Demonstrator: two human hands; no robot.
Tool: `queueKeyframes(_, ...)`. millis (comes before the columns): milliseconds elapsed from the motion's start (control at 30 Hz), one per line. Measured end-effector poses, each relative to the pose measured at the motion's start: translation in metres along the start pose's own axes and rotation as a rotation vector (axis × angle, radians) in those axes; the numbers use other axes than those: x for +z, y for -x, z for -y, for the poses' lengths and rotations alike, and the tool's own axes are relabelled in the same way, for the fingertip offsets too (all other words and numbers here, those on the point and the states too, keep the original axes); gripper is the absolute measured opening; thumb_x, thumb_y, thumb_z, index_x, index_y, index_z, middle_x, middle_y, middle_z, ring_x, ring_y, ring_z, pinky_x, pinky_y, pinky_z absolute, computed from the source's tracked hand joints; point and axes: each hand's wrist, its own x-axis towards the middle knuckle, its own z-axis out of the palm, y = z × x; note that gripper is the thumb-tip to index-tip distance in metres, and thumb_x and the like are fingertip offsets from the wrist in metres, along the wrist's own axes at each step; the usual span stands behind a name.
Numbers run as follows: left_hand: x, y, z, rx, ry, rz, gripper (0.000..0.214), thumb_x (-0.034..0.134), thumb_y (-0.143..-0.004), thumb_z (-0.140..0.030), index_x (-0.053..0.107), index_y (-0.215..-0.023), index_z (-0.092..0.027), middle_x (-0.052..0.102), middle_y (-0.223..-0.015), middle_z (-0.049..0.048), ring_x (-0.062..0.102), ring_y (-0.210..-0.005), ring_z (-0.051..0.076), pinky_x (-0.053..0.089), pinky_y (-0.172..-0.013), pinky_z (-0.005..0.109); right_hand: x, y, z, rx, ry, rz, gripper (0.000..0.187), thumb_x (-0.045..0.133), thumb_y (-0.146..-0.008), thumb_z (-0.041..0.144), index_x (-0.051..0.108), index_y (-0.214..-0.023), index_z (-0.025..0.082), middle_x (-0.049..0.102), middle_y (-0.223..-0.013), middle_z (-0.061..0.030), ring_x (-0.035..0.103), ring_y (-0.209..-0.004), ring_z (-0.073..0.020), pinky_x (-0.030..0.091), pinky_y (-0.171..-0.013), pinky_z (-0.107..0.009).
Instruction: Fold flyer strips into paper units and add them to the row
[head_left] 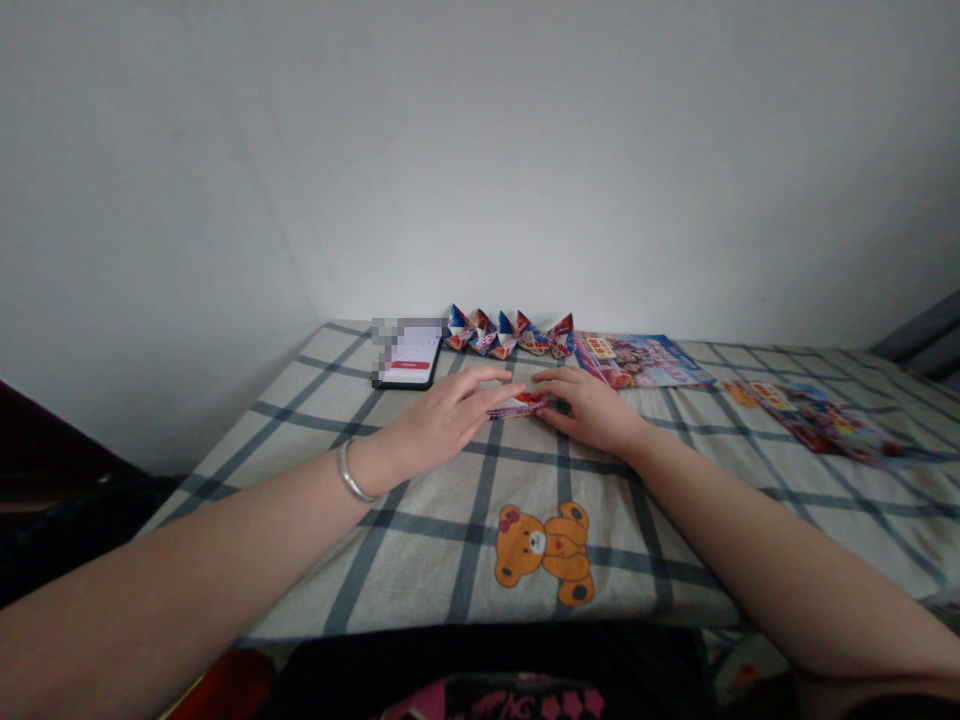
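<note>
On the checked cloth lies a small folded piece of printed paper, red, white and purple, partly covered by my fingers. My left hand reaches over it from the left, fingers stretched out and resting across its top. At the paper's right end, my right hand has its fingers bent, with the thumb on the near side and the forefinger on the far side. Just beyond my hands stands a row of several folded paper pieces with pointed tops, in blue, white and red print.
A phone with a lit screen lies behind my left hand. Printed colourful sheets lie at the back right, and more sheets farther right. The checked tablecloth carries a bear print. A white wall rises behind the table.
</note>
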Motion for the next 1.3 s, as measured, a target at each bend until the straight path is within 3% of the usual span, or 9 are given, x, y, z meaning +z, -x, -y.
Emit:
queueKeyframes(100, -0.001, -0.002, -0.001, 0.014, -0.02, 0.027, 0.053, 0.044, -0.096, -0.011, 0.032, -0.146, -0.024, 0.06, -0.122, 0.0087, 0.058, -0.11, 0.021, 0.05, -0.097, 0.043, -0.001, -0.001, 0.0, -0.006, 0.003, 0.024, 0.026, 0.058, -0.091, 0.032, 0.07, -0.112, 0.021, 0.064, -0.126, -0.01, 0.059, -0.117, -0.0234, 0.047, -0.103, -0.044)
queueKeyframes(200, -0.002, -0.003, 0.0, 0.019, -0.028, 0.058, 0.045, 0.044, -0.097, -0.014, 0.04, -0.142, -0.023, 0.066, -0.106, 0.0058, 0.061, -0.097, 0.019, 0.051, -0.089, 0.041, -0.001, -0.001, 0.0, -0.024, 0.007, 0.029, 0.027, 0.059, -0.09, 0.033, 0.071, -0.112, 0.022, 0.065, -0.124, -0.0097, 0.06, -0.115, -0.0233, 0.047, -0.102, -0.043)
queueKeyframes(367, -0.004, -0.004, 0.003, 0.098, -0.017, 0.151, 0.031, 0.045, -0.095, -0.014, 0.063, -0.118, -0.025, 0.07, -0.113, 0.0034, 0.06, -0.107, 0.02, 0.045, -0.098, 0.043, -0.002, 0.0, 0.001, -0.048, 0.026, 0.03, 0.03, 0.062, -0.088, 0.03, 0.07, -0.114, 0.021, 0.066, -0.123, -0.0096, 0.06, -0.114, -0.0237, 0.048, -0.101, -0.042)
queueKeyframes(667, -0.003, -0.003, 0.004, 0.027, -0.073, 0.337, 0.05, 0.049, -0.086, -0.011, 0.053, -0.134, -0.026, 0.059, -0.135, 0.0041, 0.051, -0.127, 0.021, 0.032, -0.11, 0.045, -0.003, -0.001, 0.003, -0.064, 0.035, 0.027, 0.031, 0.062, -0.087, 0.029, 0.07, -0.116, 0.02, 0.067, -0.121, -0.0094, 0.06, -0.112, -0.0236, 0.048, -0.1, -0.042)
queueKeyframes(833, -0.008, -0.003, -0.002, 0.017, -0.097, 0.362, 0.044, 0.058, -0.091, -0.036, 0.053, -0.133, -0.025, 0.057, -0.138, 0.0063, 0.049, -0.13, 0.024, 0.023, -0.115, 0.047, -0.004, -0.001, 0.004, -0.088, 0.011, 0.015, 0.029, 0.063, -0.087, 0.028, 0.07, -0.115, 0.022, 0.068, -0.12, -0.0086, 0.061, -0.11, -0.0229, 0.048, -0.099, -0.042)
queueKeyframes(933, -0.009, -0.004, -0.006, 0.039, -0.102, 0.365, 0.049, 0.06, -0.09, -0.047, 0.054, -0.132, -0.023, 0.056, -0.139, 0.0089, 0.048, -0.131, 0.026, 0.023, -0.115, 0.046, -0.005, -0.001, 0.004, -0.122, 0.01, 0.013, 0.025, 0.062, -0.088, 0.026, 0.07, -0.111, 0.022, 0.068, -0.118, -0.0075, 0.061, -0.11, -0.0227, 0.048, -0.098, -0.04)
queueKeyframes(1300, -0.009, -0.005, -0.008, 0.066, -0.146, 0.363, 0.041, 0.056, -0.093, -0.041, 0.057, -0.13, -0.024, 0.06, -0.13, 0.0092, 0.052, -0.123, 0.027, 0.032, -0.109, 0.049, -0.01, -0.002, 0.016, -0.135, 0.052, 0.072, 0.017, 0.057, -0.092, 0.026, 0.072, -0.097, 0.021, 0.072, -0.099, -0.0066, 0.061, -0.094, -0.0212, 0.047, -0.086, -0.035)
